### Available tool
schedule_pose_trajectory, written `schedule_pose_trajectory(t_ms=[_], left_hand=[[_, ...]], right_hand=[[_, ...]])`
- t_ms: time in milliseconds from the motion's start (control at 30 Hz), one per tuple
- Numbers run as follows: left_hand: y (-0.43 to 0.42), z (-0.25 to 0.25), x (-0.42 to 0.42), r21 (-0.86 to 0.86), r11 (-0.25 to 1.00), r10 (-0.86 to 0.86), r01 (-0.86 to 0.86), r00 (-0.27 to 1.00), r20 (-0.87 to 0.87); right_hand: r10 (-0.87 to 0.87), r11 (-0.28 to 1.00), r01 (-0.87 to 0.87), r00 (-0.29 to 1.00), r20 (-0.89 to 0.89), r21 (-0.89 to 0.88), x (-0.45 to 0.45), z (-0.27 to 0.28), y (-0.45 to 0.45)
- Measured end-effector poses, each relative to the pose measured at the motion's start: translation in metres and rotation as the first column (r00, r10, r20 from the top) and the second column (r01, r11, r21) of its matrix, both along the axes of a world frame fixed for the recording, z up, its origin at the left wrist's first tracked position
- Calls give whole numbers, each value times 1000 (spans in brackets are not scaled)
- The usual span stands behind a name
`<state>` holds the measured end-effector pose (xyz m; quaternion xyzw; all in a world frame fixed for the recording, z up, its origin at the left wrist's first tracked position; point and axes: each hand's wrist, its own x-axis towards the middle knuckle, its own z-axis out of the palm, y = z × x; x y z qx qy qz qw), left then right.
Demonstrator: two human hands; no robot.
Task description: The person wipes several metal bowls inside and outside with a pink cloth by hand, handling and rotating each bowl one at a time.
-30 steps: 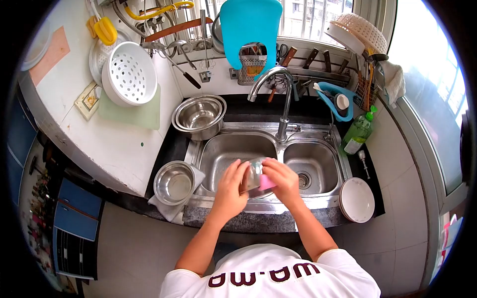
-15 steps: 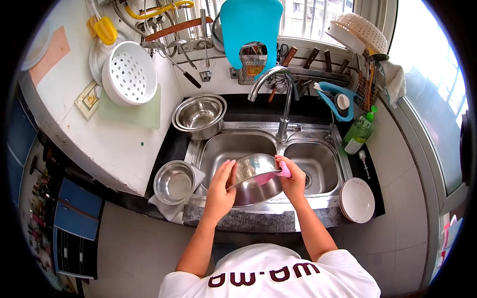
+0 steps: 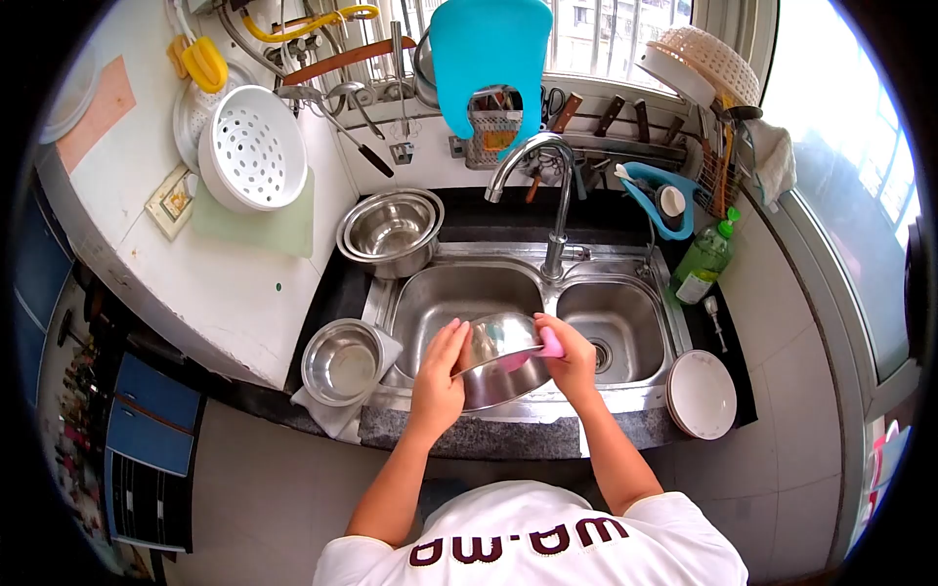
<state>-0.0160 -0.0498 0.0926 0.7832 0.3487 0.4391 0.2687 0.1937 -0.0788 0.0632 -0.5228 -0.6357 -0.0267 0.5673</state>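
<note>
A shiny metal basin [image 3: 500,386] is held tilted over the front of the left sink bowl [image 3: 415,293]. My left hand [image 3: 440,376] grips its left side, fingers along the outer wall and rim. At the right rim, my right hand [image 3: 572,359] is closed on a pink cloth [image 3: 550,343], which is folded over the edge. Part of the cloth shows inside the basin or as its reflection; I cannot tell which. The faucet [image 3: 547,166] stands behind the basin, with no water visibly running.
Stacked metal basins [image 3: 391,230] stand behind left. A smaller metal pot [image 3: 342,361] sits on a grey cloth [image 3: 327,415]. To the right are a green soap bottle [image 3: 702,264], stacked white bowls [image 3: 702,396] and a blue basket [image 3: 664,200]. Knives [image 3: 611,115] hang at the back.
The basin has turned and tilted slightly between my hands. My right hand and the pink cloth have shifted a little left and down along the rim.
</note>
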Motion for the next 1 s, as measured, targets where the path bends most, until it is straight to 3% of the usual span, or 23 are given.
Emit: schedule_pose_trajectory(t_ms=[33,200,267,367,533,633,700,833,867,933,1000], left_hand=[[0,-1,-3,-116,993,-21,39,988,153],[2,2,-3,-154,987,-17,41,988,152],[-3,16,2,98,992,88,-75,987,-133],[-6,12,14,179,983,78,-32,965,-252],[1,0,12,237,971,71,-18,974,-215],[2,1,3,165,986,2,13,996,-93],[0,6,-3,-104,989,-78,104,971,228],[1,2,-3,-192,973,-76,130,961,266],[-1,6,-3,-192,972,-80,134,961,266],[-8,21,-1,-17,999,28,-30,995,-98],[-4,17,5,30,999,-18,23,988,-155]], right_hand=[[-14,996,-2,982,-191,-87,2,-6,0],[19,997,-36,970,-242,-68,-1,-1,0],[34,999,-36,998,62,33,-9,19,-2],[90,982,-136,945,313,128,-24,36,-2],[73,983,-124,941,329,135,-21,35,-2],[2,998,-11,989,146,62,-4,17,0],[2,990,-33,975,-220,-134,3,-2,-2],[26,992,-56,966,-255,-111,5,-7,-4],[25,995,-48,971,-239,-93,4,-5,-4],[22,996,-40,975,-223,-75,0,6,-4],[29,996,-44,981,191,79,-9,22,-6]])
